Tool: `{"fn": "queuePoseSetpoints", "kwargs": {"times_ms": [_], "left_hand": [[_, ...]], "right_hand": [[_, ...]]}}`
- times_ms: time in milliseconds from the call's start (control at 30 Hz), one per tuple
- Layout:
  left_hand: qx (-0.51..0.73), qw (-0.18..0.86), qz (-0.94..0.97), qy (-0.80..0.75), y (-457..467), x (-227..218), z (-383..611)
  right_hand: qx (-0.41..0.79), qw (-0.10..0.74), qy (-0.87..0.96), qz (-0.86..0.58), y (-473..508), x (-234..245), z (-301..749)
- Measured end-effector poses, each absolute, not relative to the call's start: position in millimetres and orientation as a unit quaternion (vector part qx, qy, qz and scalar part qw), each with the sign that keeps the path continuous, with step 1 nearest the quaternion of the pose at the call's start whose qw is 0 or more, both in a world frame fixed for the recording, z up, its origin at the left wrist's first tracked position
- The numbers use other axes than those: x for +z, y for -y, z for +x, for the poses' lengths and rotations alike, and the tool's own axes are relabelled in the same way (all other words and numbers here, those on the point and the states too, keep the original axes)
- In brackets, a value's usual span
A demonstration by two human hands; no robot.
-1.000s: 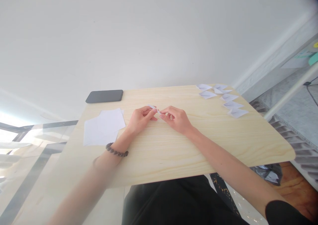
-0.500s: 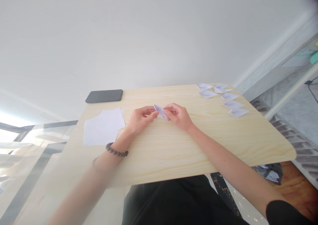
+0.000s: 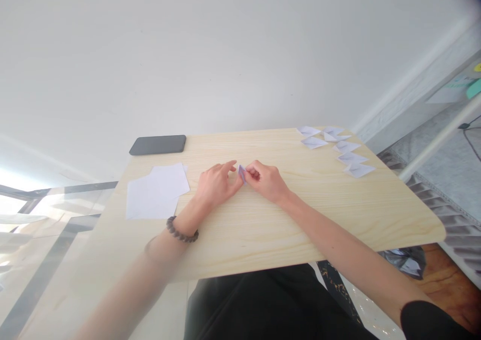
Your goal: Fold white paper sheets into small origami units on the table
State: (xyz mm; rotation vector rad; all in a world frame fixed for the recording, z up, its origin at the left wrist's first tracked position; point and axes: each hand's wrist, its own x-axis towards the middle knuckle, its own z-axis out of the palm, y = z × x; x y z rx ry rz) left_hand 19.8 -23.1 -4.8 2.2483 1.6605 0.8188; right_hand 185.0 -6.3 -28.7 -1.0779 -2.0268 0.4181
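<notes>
We sit at a pale wooden table (image 3: 263,230), with loose white sheets (image 3: 156,192) on our left, a dark phone (image 3: 158,144) beyond them, and folded paper pieces (image 3: 340,149) far right. At mid-table our left hand (image 3: 216,185) and right hand (image 3: 266,180) together pinch a small folded paper (image 3: 241,173).
</notes>
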Motion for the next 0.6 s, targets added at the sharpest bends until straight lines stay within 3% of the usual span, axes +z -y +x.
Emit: {"fn": "queuePoseSetpoints", "kwargs": {"times_ms": [200, 400, 500, 600], "left_hand": [[0.156, 0.029, 0.775, -0.612, 22, -9, 25], [0.155, 0.014, 0.758, -0.633, 19, -6, 24], [0.204, 0.096, 0.758, -0.613, 19, -4, 21], [0.297, 0.305, 0.729, -0.536, 20, -4, 16]], "right_hand": [[0.119, 0.388, 0.814, -0.416, 6, -32, 182], [0.094, 0.396, 0.806, -0.431, 4, -29, 183], [0.076, 0.406, 0.812, -0.412, 2, -31, 186], [0.061, 0.408, 0.824, -0.389, 0, -32, 191]]}}
